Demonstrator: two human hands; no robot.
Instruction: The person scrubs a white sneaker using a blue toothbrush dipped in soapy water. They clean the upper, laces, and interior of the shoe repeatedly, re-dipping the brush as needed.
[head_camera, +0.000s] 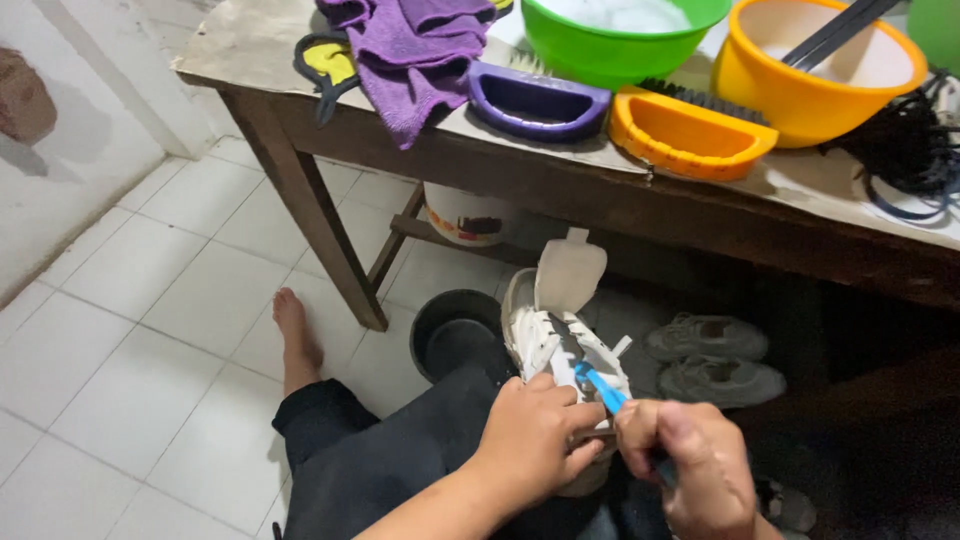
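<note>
A white sneaker (545, 325) rests on my lap, toe pointing away, its tongue (568, 275) pulled up. My left hand (535, 435) grips the shoe's near side. My right hand (690, 465) holds a small blue-handled brush (600, 385), and the brush's dark head lies against the shoe's lace area. My bare left foot (295, 335) rests on the white tile floor.
A wooden table (560, 190) stands in front, carrying a green basin (615, 35), a yellow bucket (815, 65), an orange brush (685, 130), a purple brush (535, 100), a purple cloth (420, 50) and black laces (905, 150). Under it are a black bucket (450, 330), a white tub (465, 215) and grey sneakers (715, 360).
</note>
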